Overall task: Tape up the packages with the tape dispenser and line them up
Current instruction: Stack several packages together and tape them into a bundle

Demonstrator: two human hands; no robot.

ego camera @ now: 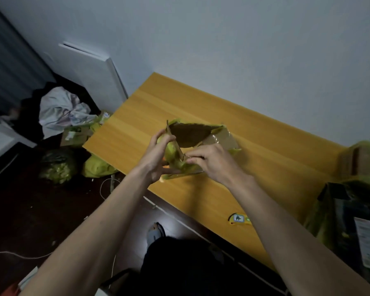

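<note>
An open cardboard package (190, 135) with yellow-green tape on its edges stands near the left end of the wooden table (265, 150). Its flaps stand up and the dark inside shows. My left hand (156, 157) grips the near left corner of the package, fingers curled round the taped flap. My right hand (209, 161) pinches the near flap edge beside it. A small yellow tape dispenser (239, 219) lies at the table's front edge, apart from both hands.
Taped packages (359, 161) and a dark box with a label (350, 221) sit at the table's right end. On the floor to the left lie yellow-green bags (98, 166), flattened cardboard (75, 134) and a white bag (60, 107). A wall runs behind the table.
</note>
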